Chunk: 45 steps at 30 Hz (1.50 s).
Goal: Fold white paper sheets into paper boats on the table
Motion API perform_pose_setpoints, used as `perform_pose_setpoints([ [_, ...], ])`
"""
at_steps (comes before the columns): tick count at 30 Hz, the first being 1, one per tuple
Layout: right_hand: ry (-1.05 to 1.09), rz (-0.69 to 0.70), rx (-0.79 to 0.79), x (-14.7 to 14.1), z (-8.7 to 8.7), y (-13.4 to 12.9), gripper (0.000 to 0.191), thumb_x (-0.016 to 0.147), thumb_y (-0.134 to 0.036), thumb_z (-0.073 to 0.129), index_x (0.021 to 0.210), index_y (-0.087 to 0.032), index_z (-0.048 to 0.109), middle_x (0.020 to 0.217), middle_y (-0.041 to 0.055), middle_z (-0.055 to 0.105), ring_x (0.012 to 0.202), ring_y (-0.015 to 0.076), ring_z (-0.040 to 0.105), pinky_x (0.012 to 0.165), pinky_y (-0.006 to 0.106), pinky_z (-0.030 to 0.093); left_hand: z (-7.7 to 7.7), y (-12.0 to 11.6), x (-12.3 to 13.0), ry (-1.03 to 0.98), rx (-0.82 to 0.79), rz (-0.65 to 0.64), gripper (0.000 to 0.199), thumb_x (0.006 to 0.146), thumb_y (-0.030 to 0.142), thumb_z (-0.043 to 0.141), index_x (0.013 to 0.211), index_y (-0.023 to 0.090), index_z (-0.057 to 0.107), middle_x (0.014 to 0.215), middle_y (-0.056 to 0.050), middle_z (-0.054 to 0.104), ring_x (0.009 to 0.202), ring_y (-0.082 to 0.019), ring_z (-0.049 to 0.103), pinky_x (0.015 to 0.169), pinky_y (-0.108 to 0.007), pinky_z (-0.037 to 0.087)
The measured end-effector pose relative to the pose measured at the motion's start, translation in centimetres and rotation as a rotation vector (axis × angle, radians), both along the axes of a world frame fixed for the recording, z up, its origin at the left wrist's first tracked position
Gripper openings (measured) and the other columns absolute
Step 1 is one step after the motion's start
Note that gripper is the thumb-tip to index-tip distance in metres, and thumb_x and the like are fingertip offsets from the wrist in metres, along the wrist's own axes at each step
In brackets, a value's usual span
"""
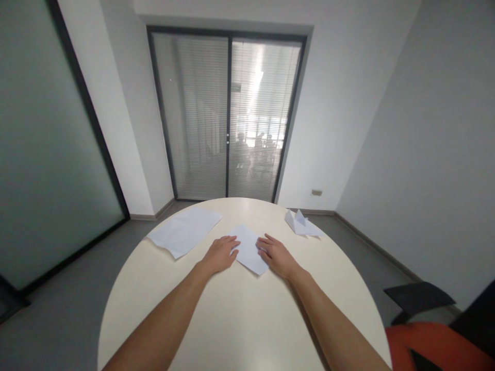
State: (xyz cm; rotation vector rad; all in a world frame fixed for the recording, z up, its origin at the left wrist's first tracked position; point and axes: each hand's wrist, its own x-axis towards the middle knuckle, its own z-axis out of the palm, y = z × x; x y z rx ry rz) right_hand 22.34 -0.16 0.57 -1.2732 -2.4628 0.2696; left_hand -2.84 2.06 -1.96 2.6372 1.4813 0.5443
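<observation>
On the table [240, 319], the surface between the two forearms is free, from the near side up to the paper under the fingers. Beyond the hands, a way is open to the far edge. Outside the left hand [222, 254], flat sheets [185, 231] block the forward-left side. Forward-right of the right hand [276, 254], folded paper [301, 224] stands up with peaks; nearer than it, the surface is free.

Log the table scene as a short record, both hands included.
Left hand: fingers on left side of middle paper
Right hand: fingers on its right side
Left of hands: larger paper sheet
Right of hands: folded paper, points standing up
Surface: round pale table
Far right: red chair seat, black armrest
</observation>
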Motion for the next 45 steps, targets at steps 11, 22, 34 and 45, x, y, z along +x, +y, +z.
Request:
perform_pose_setpoints([
  [11,-0.03,0.054,-0.115,0.4,-1.2,0.6,0.057,0.1,-0.046,0.038,0.148,-0.016,0.044,0.156,0.0123,0.037,0.146,0.0283,0.028,0.12,0.05,0.023,-0.5,0.3,0.1,-0.023,-0.032,-0.017,0.043,0.095,0.029,0.043,0.134,0.017,0.057,0.15,-0.01,0.047,0.14,-0.023,0.04,0.117,-0.041,0.029],
  [22,0.016,0.113,-0.031,1.3,-0.6,0.7,0.044,0.102,-0.038,0.032,0.126,-0.021,0.065,0.137,0.0077,0.061,0.137,0.0207,0.045,0.121,0.04,0.024,-0.2,0.0,0.3,-0.055,-0.029,0.016,0.039,0.094,0.036,0.05,0.13,0.023,0.062,0.144,-0.007,0.053,0.133,-0.024,0.048,0.113,-0.041,0.036],
  [34,-0.004,-0.03,-0.019,1.7,-1.4,1.0,0.047,0.099,-0.041,0.04,0.135,-0.018,0.061,0.144,0.0101,0.054,0.136,0.0246,0.046,0.115,0.041,0.034,-0.8,0.2,0.7,-0.173,-0.025,-0.139,0.042,0.095,0.034,0.048,0.134,0.021,0.059,0.146,-0.007,0.052,0.137,-0.021,0.045,0.116,-0.038,0.034],
  [45,0.036,-0.059,0.018,1.5,-0.6,0.6,0.039,0.096,-0.039,0.047,0.118,-0.019,0.072,0.126,0.0108,0.067,0.121,0.0245,0.058,0.105,0.036,0.042,-0.6,-0.1,1.0,-0.104,-0.038,-0.031,0.042,0.094,0.033,0.05,0.131,0.018,0.063,0.145,-0.011,0.052,0.135,-0.025,0.047,0.115,-0.04,0.034],
])
